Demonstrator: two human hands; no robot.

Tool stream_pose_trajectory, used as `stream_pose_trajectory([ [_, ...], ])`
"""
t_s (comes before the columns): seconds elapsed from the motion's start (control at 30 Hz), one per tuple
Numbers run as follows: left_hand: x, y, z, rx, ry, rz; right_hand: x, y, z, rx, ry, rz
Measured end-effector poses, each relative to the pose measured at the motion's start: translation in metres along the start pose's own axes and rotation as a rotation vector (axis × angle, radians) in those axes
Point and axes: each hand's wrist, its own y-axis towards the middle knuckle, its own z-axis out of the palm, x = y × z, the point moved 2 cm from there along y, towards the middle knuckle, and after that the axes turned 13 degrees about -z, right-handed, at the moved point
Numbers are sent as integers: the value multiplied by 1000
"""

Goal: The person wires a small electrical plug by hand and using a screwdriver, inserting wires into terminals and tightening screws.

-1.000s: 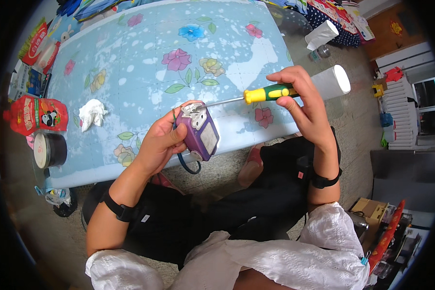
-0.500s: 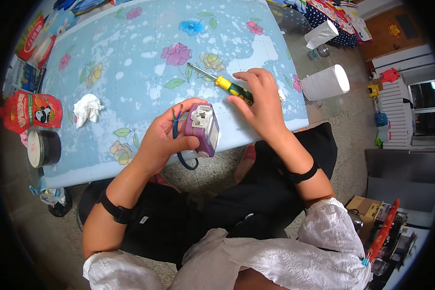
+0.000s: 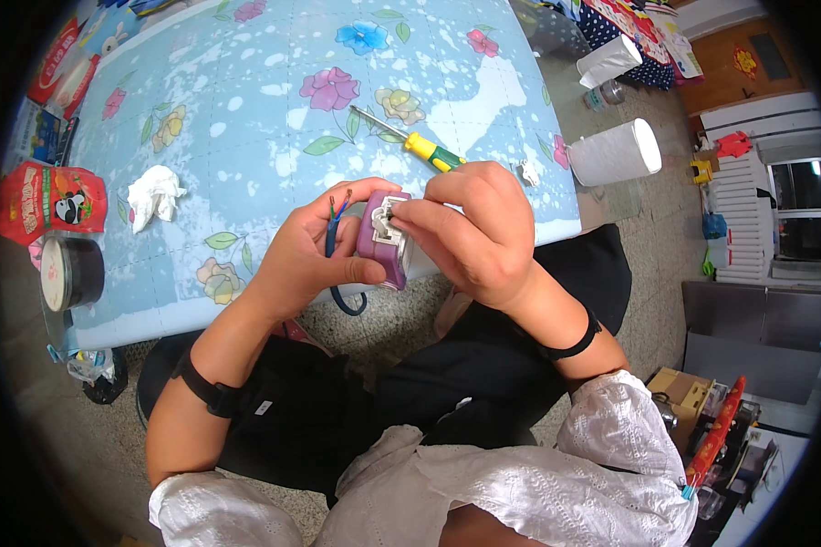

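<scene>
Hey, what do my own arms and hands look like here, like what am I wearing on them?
Your left hand and right hand are gloveless. Each forearm wears a black band, and both short sleeves are white, textured fabric.

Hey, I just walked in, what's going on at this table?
Someone is sitting at the table, working on a small purple block with a white end with bare hands. The left hand grips the purple block, with a dark blue cable beside it, its coloured wires exposed. The right hand has its fingertips at the white end; whether they pinch anything is hidden. A yellow-and-green screwdriver lies on the flowered tablecloth just beyond.
</scene>
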Motion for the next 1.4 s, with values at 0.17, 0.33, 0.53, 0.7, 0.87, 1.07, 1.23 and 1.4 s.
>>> stream_pose_trajectory([
  [0.17, 2, 2, 1, 12, 15, 7, -4, 2, 0, 53, 51, 5],
  [0.33, 0, 0, 1, -1, 3, -9, -9, 5, -3, 67, 94, -77],
  [0.53, -3, 0, 4, 7, -61, -8, 4, 2, -6, 174, -187, -277],
  [0.7, -1, 1, 1, 26, -80, -8, 0, 7, -5, 151, -97, -197],
  [0.87, 2, 4, 0, 44, -101, -26, -11, 2, -1, 97, 13, -106],
  [1.07, -2, 1, 1, 35, -121, -11, -7, 2, 5, 32, 11, -30],
  [1.23, -2, 3, 1, 68, -125, -25, -8, 2, 6, 15, 109, 74],
  [1.4, -1, 2, 2, 47, -115, -8, -10, -1, -1, 44, 65, 22],
])
